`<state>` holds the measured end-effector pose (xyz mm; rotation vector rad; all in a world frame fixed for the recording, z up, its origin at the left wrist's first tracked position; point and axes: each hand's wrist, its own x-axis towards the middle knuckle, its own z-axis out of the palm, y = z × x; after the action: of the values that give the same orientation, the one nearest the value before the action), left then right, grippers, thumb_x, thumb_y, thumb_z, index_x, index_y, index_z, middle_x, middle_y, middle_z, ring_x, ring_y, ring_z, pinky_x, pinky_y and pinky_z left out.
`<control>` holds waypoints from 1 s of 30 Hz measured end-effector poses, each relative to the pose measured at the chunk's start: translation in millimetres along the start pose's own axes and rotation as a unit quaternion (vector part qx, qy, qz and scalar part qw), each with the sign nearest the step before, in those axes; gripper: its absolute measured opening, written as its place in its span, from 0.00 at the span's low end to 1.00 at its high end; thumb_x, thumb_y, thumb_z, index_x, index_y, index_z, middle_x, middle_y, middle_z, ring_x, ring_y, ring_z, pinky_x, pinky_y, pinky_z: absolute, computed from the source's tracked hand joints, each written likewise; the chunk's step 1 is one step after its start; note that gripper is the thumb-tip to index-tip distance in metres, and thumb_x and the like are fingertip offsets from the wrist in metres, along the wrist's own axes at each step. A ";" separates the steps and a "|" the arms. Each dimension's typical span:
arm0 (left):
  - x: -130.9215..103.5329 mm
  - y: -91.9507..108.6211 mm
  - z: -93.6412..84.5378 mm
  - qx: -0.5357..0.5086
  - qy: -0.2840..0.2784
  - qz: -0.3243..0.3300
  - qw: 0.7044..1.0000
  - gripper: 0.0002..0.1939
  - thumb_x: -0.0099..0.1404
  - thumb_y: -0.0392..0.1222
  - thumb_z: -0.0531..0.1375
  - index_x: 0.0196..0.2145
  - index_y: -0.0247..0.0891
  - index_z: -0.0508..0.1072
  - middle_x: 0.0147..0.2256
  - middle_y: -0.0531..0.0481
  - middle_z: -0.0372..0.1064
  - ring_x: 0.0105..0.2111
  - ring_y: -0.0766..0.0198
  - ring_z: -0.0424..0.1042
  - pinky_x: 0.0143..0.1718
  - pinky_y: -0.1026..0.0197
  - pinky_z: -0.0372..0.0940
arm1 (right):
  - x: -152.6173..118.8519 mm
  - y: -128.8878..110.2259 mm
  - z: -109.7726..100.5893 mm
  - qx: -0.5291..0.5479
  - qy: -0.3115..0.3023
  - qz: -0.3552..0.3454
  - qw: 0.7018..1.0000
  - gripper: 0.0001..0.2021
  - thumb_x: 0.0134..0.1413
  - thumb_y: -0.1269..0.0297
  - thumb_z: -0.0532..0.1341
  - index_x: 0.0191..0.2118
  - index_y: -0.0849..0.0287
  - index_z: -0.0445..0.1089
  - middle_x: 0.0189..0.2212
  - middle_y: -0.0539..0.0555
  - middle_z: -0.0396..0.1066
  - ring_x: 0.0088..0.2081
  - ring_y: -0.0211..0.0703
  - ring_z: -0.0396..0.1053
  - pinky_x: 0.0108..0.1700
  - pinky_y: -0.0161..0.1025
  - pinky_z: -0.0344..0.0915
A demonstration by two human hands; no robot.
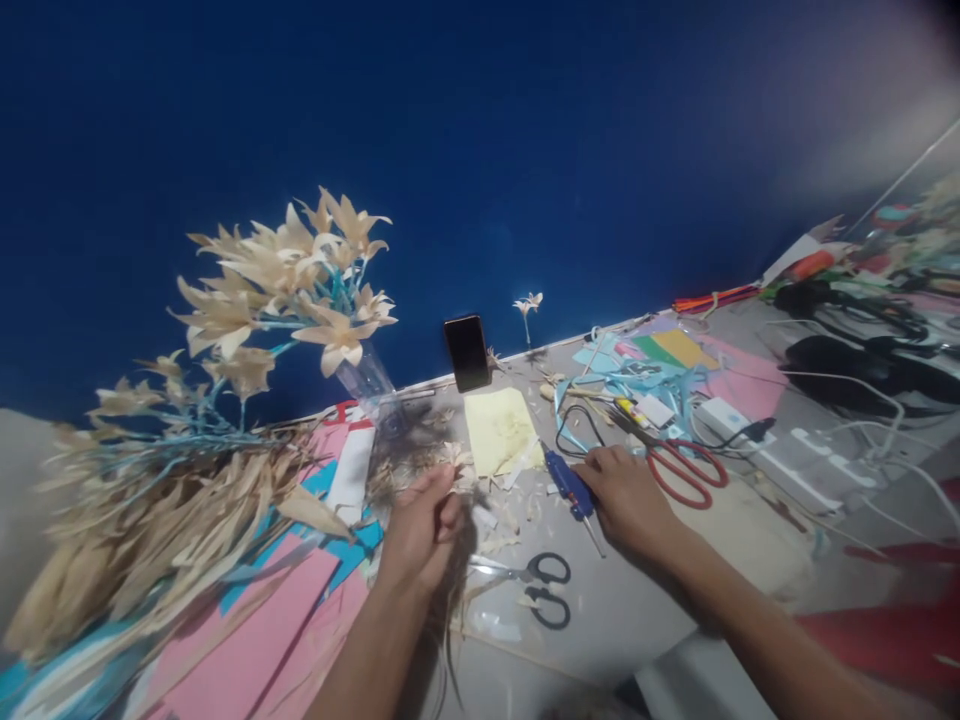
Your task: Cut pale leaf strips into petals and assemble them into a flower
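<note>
My left hand [424,525] is closed in a pinch around a small pale dried-husk piece [456,456], with thin strands hanging below the palm. My right hand [624,500] curls its fingers against the side of a blue hot glue gun [570,486], whose metal nozzle points toward me; the handle is hidden under the hand. Between the hands lie black-handled scissors [549,570], partly open, among husk scraps. A pale yellow paper sheet [499,430] lies beyond them.
Husk flowers [300,270] with blue stems stand in a clear container [371,380] at left, above dried husks [150,530] and pink paper [247,620]. A phone [466,352] leans on the blue wall. Red-handled scissors [686,472], a power strip [780,455] and cables lie right.
</note>
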<state>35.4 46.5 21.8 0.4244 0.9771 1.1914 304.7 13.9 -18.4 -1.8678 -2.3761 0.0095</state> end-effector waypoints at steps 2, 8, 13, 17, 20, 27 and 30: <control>5.0 -1.0 4.6 -0.025 0.004 -0.010 1.000 0.14 0.52 0.33 0.71 0.31 0.30 0.70 0.24 0.56 0.66 0.13 0.81 0.53 0.10 0.77 0.45 | 0.7 3.5 2.4 0.022 0.015 -0.003 1.000 0.15 0.55 0.75 0.56 0.46 0.58 0.72 0.47 0.62 0.69 0.47 0.57 0.62 0.43 0.47 0.56; 9.6 -8.2 12.4 -0.075 0.014 -0.036 0.996 0.07 0.58 0.28 0.66 0.32 0.30 0.70 0.28 0.55 0.67 0.13 0.83 0.52 0.09 0.77 0.47 | -7.6 12.7 10.0 0.175 0.128 -0.096 0.971 0.23 0.46 0.78 0.55 0.51 0.62 0.65 0.50 0.63 0.70 0.51 0.55 0.64 0.54 0.52 0.59; 4.1 -10.7 19.1 -0.084 -0.004 -0.045 0.995 0.10 0.56 0.30 0.68 0.33 0.30 0.70 0.30 0.55 0.68 0.13 0.83 0.53 0.10 0.77 0.47 | -13.7 -12.6 -4.8 0.253 0.150 -0.172 0.940 0.23 0.49 0.76 0.57 0.53 0.60 0.63 0.48 0.63 0.70 0.49 0.55 0.66 0.52 0.53 0.60; -2.2 -10.0 21.8 -0.075 -0.015 -0.048 0.996 0.13 0.54 0.32 0.71 0.32 0.32 0.69 0.30 0.55 0.68 0.13 0.83 0.52 0.10 0.77 0.47 | -11.0 -32.9 -18.3 0.282 0.125 -0.221 0.925 0.19 0.51 0.77 0.56 0.50 0.60 0.64 0.42 0.61 0.71 0.42 0.51 0.66 0.46 0.49 0.61; -6.0 -9.8 22.2 -0.057 -0.019 -0.044 0.997 0.14 0.53 0.34 0.71 0.32 0.33 0.69 0.30 0.56 0.68 0.13 0.83 0.51 0.11 0.77 0.46 | -8.6 -38.7 -22.6 0.285 0.105 -0.239 0.922 0.16 0.52 0.76 0.55 0.48 0.59 0.64 0.40 0.60 0.70 0.40 0.50 0.65 0.44 0.47 0.60; -11.7 -8.5 23.6 -0.058 -0.032 -0.046 0.997 0.17 0.50 0.37 0.73 0.32 0.32 0.69 0.28 0.57 0.68 0.13 0.83 0.51 0.11 0.76 0.45 | -8.1 -41.4 -24.2 0.288 0.082 -0.249 0.921 0.11 0.57 0.72 0.54 0.45 0.59 0.64 0.38 0.59 0.70 0.38 0.49 0.64 0.41 0.46 0.58; -14.2 -6.5 24.0 -0.067 -0.028 -0.049 0.996 0.17 0.50 0.36 0.73 0.31 0.32 0.69 0.29 0.56 0.69 0.13 0.83 0.51 0.11 0.76 0.45 | -9.0 -41.2 -23.3 0.288 0.073 -0.249 0.922 0.10 0.58 0.72 0.53 0.45 0.59 0.64 0.38 0.59 0.70 0.38 0.49 0.64 0.41 0.46 0.58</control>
<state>58.1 36.2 35.8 0.2974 0.8548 1.1427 269.2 -6.3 7.2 -0.9496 -2.3260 0.4500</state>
